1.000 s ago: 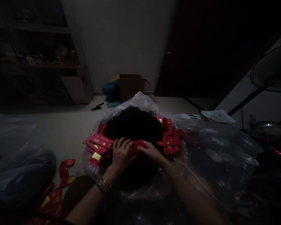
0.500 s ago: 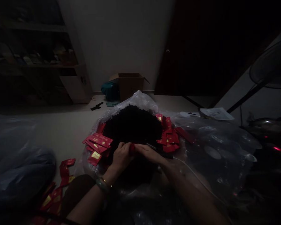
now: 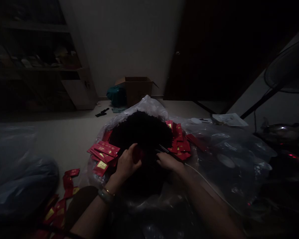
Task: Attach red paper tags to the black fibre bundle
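Over a big heap of black, fuzzy-edged material [image 3: 142, 129] in a clear plastic bag [image 3: 149, 101], both my hands are at work. My left hand [image 3: 127, 162] curls round a dim red packet [image 3: 139, 153], thumb and fingers on either side; its outline is blurred. My right hand [image 3: 168, 161] is closed, its back towards me, beside a slim dark tool with a metallic tip [image 3: 163, 148]. From that tool a white cord [image 3: 204, 181] runs down to the right. Red packets with gold print [image 3: 106, 151] lie left of the heap, and more red packets [image 3: 180, 142] lie right.
Loose red packets [image 3: 68, 182] lie on the floor at left, near a bulky plastic-covered bundle [image 3: 22, 186]. Clear plastic sheeting [image 3: 229, 142] spreads to the right. Behind stand an open cardboard box [image 3: 139, 91] and a teal bag [image 3: 116, 96]. A fan [image 3: 286, 66] stands far right. The room is dim.
My hands, together at the red packet before, have parted. My right hand has moved right, and the tool tip has risen slightly. My left thumb now stands apart from its fingers.
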Motion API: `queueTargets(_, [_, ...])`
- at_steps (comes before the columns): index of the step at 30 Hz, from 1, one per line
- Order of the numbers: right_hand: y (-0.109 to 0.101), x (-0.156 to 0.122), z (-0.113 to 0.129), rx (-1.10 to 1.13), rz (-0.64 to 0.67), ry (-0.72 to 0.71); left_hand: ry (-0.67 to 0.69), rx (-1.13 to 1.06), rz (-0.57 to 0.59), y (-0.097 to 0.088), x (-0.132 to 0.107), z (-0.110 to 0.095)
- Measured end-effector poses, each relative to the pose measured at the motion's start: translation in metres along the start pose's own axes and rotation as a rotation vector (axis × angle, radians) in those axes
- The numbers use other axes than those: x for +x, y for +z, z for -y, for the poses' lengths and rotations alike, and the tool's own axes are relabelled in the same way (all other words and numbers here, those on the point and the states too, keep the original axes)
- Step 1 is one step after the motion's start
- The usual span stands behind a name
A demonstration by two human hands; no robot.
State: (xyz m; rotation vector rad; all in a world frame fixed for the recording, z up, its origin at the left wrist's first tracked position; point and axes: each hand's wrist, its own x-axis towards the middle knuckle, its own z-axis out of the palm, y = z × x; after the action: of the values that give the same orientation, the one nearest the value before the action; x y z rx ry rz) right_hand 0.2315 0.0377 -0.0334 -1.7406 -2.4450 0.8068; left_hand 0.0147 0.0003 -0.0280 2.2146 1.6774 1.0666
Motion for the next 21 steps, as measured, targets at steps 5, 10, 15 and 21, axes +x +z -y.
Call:
queueTargets(5, [0.009, -0.001, 0.023, -0.012, 0.071, -0.039, 0.035, -0.044, 0.132, -0.012, 0.002, -0.005])
queueTargets(10, [0.014, -0.025, 0.039, -0.112, 0.195, -0.135, 0.088, -0.13, 0.232, -0.033, 0.006, -0.003])
queueTargets(15, [0.02, -0.057, 0.036, -0.161, 0.201, -0.072, 0.074, -0.013, 0.215, -0.039, 0.01, 0.003])
queueTargets(21, [0.044, -0.042, 0.047, -0.117, 0.038, -0.077, 0.075, 0.087, 0.125, -0.027, 0.012, 0.014])
